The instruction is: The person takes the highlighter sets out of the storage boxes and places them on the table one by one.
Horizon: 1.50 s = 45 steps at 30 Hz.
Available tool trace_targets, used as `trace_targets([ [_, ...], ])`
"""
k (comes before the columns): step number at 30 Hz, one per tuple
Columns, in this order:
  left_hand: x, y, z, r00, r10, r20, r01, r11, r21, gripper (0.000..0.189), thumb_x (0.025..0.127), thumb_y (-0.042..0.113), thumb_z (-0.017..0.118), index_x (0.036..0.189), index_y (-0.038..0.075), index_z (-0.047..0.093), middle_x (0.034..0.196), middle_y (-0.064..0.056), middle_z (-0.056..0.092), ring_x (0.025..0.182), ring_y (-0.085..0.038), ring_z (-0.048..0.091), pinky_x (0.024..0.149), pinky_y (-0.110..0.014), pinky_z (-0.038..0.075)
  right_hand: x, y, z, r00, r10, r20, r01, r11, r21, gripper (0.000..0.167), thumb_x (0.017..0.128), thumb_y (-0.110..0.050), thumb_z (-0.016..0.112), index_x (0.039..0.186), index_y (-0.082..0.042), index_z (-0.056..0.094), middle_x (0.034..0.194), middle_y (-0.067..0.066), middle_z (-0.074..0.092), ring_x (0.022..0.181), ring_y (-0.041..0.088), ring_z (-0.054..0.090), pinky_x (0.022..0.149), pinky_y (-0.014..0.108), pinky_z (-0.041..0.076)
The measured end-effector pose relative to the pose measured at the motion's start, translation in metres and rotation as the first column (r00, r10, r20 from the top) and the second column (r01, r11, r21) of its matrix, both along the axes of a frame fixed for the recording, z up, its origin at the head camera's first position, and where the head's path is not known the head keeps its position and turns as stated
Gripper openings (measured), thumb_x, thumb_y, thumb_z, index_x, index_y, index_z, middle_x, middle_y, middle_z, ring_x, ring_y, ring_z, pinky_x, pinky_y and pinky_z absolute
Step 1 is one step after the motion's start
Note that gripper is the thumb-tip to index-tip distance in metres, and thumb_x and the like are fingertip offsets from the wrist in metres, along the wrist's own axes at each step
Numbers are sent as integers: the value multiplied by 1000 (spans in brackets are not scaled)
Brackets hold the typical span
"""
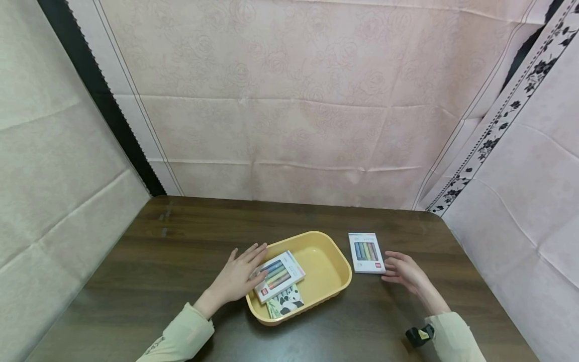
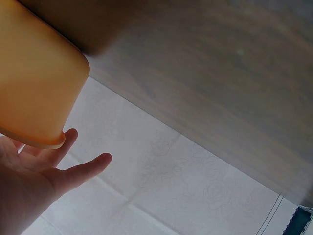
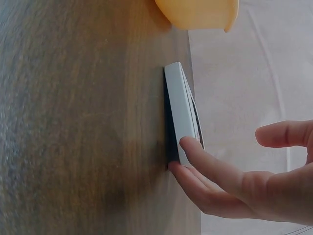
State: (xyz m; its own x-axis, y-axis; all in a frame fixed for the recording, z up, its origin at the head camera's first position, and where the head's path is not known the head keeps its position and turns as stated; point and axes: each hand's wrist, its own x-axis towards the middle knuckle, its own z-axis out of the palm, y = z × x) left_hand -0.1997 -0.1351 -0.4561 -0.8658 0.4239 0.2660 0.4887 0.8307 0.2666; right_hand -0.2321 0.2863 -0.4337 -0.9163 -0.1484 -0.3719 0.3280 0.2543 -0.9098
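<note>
A yellow plastic basket [image 1: 326, 264] stands on the table. In it a white box with a picture of coloured pens [image 1: 286, 274] lies tilted, partly over a panda-patterned item [image 1: 290, 300]. My left hand [image 1: 237, 279] is at the basket's left rim, fingers spread, thumb overlapping the white box in the head view. The left wrist view shows fingers beside the basket's wall [image 2: 39, 78]. To the right of the basket, a similar white box [image 1: 364, 246] lies flat. My right hand [image 1: 404, 271] touches its near edge with fingertips [image 3: 188, 143]; one digit stays apart from the box.
The dark wooden table [image 1: 217, 221] ends at a pale cloth wall [image 1: 289, 130] at the back. More cloth hangs on both sides, with a floral border [image 1: 502, 120] on the right. A black strap device [image 1: 419, 335] is at the right wrist.
</note>
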Motion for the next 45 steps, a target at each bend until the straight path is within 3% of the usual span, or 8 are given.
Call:
trace_targets([
  [10, 0, 0, -1, 1000, 2, -3, -2, 1000, -7, 55, 90, 42, 44, 137, 16, 36, 144, 1, 34, 133, -23, 32, 100, -61, 24, 2, -1, 1, 1000, -17, -11, 18, 997, 71, 54, 94, -12, 33, 136, 13, 12, 128, 38, 29, 101, 31, 56, 85, 43, 48],
  [18, 3, 0, 1, 999, 0, 34, 0, 1000, -2, 56, 91, 45, 41, 138, 17, 34, 145, 0, 31, 135, -23, 27, 101, -61, 21, 5, -5, 5, 998, 0, -60, 7, 993, 121, 52, 93, -12, 34, 136, 11, 17, 128, 37, 33, 110, 40, 50, 86, 40, 48],
  [27, 6, 2, 3, 999, -27, 29, 28, 999, -23, 61, 90, 46, 42, 139, 10, 32, 147, -6, 28, 137, -26, 21, 104, -56, 22, 8, -12, 12, 995, 13, -95, -1, 992, 123, 49, 94, -13, 35, 135, 11, 22, 127, 36, 37, 108, 37, 54, 86, 39, 48],
  [33, 7, 2, 1, 998, -53, 12, 54, 998, -31, 61, 90, 49, 39, 139, 12, 31, 148, -5, 25, 137, -25, 21, 106, -51, 23, 8, -18, 16, 997, -10, -81, 18, 994, 105, 49, 94, -13, 35, 135, 11, 22, 129, 35, 35, 104, 32, 56, 86, 36, 49],
  [39, 6, 2, 0, 998, -68, 12, 69, 997, -27, 60, 91, 49, 38, 138, 12, 35, 147, -6, 26, 137, -24, 21, 106, -51, 23, 10, -23, 20, 993, 19, -118, -10, 997, 76, 49, 95, -13, 36, 134, 13, 23, 126, 35, 36, 95, 20, 60, 83, 32, 50],
  [45, 6, 2, 1, 997, -72, 12, 73, 997, -20, 58, 90, 47, 41, 137, 12, 36, 147, -6, 27, 137, -25, 22, 104, -52, 24, 10, -29, 25, 989, 42, -141, -30, 995, 92, 49, 95, -16, 38, 133, 12, 25, 126, 34, 39, 97, 20, 59, 84, 33, 50],
])
